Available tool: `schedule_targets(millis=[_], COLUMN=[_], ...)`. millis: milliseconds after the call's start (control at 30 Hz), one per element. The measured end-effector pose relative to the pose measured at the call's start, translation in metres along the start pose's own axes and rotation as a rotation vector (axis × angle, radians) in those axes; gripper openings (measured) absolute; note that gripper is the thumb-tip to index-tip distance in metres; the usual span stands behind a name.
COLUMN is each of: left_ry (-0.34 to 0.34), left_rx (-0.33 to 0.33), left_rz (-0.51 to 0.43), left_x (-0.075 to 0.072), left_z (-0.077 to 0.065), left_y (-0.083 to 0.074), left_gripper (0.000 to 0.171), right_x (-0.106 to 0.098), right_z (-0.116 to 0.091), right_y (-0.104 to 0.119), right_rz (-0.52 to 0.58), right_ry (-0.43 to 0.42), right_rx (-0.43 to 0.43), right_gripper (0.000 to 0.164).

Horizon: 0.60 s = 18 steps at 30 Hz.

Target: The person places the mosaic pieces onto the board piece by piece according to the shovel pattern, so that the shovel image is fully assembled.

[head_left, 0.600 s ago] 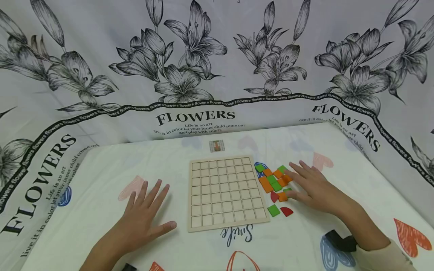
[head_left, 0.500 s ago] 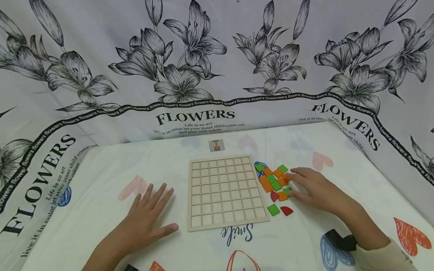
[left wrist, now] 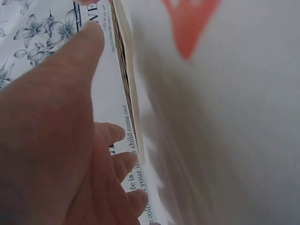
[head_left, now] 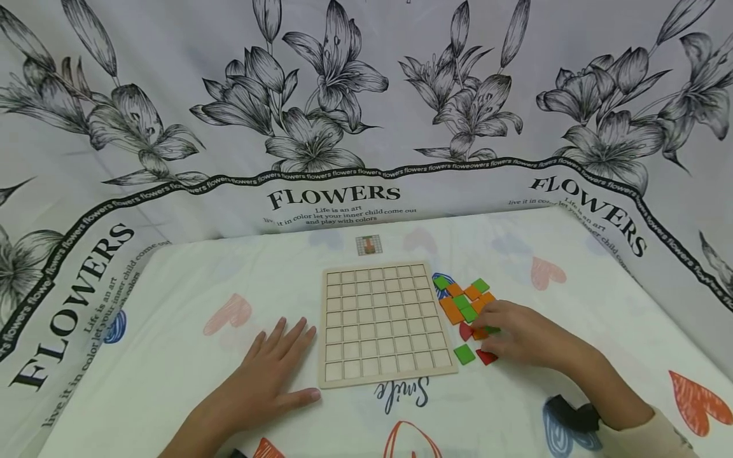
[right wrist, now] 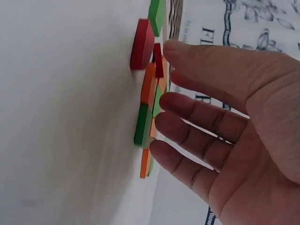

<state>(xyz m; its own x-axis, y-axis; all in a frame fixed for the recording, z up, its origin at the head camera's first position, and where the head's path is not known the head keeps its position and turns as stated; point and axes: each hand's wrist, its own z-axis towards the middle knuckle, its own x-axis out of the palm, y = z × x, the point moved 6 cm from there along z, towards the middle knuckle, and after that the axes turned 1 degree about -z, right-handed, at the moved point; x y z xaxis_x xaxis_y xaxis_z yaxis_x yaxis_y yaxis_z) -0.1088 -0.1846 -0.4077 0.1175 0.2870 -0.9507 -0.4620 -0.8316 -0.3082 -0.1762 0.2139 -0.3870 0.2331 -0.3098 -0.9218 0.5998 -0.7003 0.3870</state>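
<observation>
A square wooden grid board (head_left: 380, 315) lies flat with bare cells. My left hand (head_left: 263, 381) is spread palm down beside its left edge, fingertips close to the frame; whether they touch it I cannot tell. Right of the board lies a loose cluster of orange tiles (head_left: 451, 310), green tiles (head_left: 464, 354) and red quarter-round pieces (head_left: 487, 357). Over the near right part of this cluster is my right hand (head_left: 523, 334), fingers loosely bent and covering some pieces. The right wrist view has its thumb and fingers apart, near a red piece (right wrist: 142, 44) and a green tile (right wrist: 143, 124).
A small picture card with a grid pattern (head_left: 368, 245) lies beyond the board. White cloth with printed hearts covers the table (head_left: 286, 267). A flower-printed curtain (head_left: 343, 146) rises behind and along both sides.
My left hand has moved right toward the board and lowered. The right hand has come nearer and in over the tiles, its fingers more bent. The view has shifted slightly.
</observation>
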Motion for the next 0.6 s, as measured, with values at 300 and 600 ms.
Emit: schedule_targets(millis=[300,600], left_ry=[0.001,0.023], left_rx=[0.012,0.009], left_rz=[0.009,0.000], left_x=[0.006,0.008], left_z=[0.002,0.003], left_y=[-0.003,-0.007], left_gripper=[0.086,0.082], right_x=[0.007,0.014], right_z=[-0.001,0.002], right_y=[0.020,0.030], right_rz=[-0.051,-0.049], right_ry=[-0.015,-0.057], right_rx=[-0.131,-0.239], right_gripper=[0.018,0.016])
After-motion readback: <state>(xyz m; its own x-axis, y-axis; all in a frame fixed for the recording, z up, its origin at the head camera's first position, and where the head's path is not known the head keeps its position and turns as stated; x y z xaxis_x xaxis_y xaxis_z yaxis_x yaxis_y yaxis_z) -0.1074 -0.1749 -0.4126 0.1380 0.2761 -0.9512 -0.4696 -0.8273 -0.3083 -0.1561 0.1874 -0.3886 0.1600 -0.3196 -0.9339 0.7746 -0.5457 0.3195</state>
